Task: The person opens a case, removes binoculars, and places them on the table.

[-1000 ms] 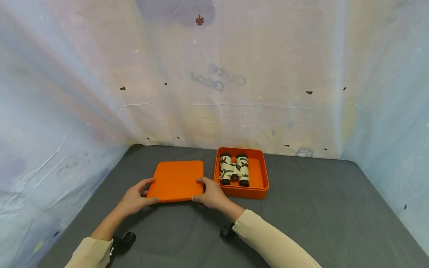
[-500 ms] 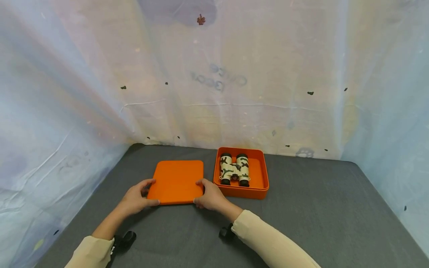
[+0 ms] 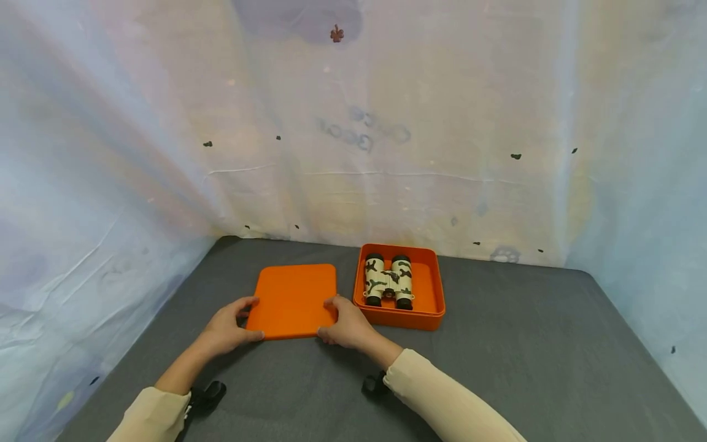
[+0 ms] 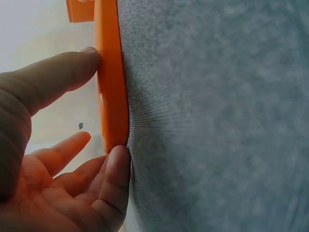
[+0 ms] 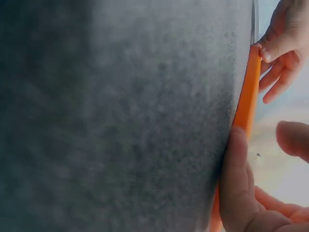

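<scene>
An orange lid (image 3: 293, 298) lies on the grey table, left of the matching orange box (image 3: 399, 316). My left hand (image 3: 229, 328) holds the lid's near-left corner. In the left wrist view its thumb (image 4: 72, 72) and a fingertip touch the orange edge. At the near-right corner my right hand (image 3: 348, 325) grips the lid. One finger (image 5: 235, 159) lies along its edge in the right wrist view, while another fingertip stands apart above it. Camouflage-patterned binoculars (image 3: 389, 281) sit in the left part of the box; neither hand touches them.
Grey cloth covers the table (image 3: 508, 356). Behind it and at both sides hang pale, patterned curtains (image 3: 442, 123). Black straps (image 3: 207, 399) hang at the wrists. The box stands close beside the lid's right edge.
The lid's near edge has come down slightly toward the table and me. Both hands have stayed at its corners. The box and binoculars keep their places; the view has shifted a little.
</scene>
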Tool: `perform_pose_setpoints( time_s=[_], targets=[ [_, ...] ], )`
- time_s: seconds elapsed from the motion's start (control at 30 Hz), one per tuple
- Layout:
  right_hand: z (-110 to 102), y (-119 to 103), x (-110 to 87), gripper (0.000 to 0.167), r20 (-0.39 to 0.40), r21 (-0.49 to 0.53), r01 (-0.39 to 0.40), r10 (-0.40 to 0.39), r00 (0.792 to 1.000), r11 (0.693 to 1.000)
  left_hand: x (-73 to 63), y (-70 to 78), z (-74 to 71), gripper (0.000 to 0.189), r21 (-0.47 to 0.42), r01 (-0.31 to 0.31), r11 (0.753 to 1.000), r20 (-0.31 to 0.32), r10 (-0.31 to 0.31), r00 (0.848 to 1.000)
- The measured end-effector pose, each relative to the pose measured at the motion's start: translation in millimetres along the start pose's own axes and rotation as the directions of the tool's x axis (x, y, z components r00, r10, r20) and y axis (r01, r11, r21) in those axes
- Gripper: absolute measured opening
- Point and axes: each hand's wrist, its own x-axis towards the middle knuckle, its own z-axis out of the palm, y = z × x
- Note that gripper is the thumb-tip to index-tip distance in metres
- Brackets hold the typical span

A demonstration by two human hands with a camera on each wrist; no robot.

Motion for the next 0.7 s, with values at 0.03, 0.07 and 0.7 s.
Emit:
perform_pose_setpoints(
  time_s=[0.03, 0.07, 0.7],
  targets=[
    [-1, 0, -2.4, 0.056, -0.006, -0.026, 0.025, -0.025, 1.000, 0.999, 0.1, 0.4, 0.1, 0.079, 0.007, -0.002, 1.000, -0.003, 0.002, 1.000],
    [-3, 0, -5.1, 0.054, -0.010, -0.052, 0.054, -0.055, 0.998, 0.997, -0.1, 1.0, 0.1, 0.078, 0.014, 0.000, 1.000, -0.011, 0.000, 1.000],
    [-78, -2, -56.0, 0.028, 0.015, -0.132, 0.311, -0.312, 0.950, 0.941, 24.1, 63.2, 23.1, 0.057, -0.177, -0.174, 0.969, -0.134, 0.151, 0.979]
  ],
)
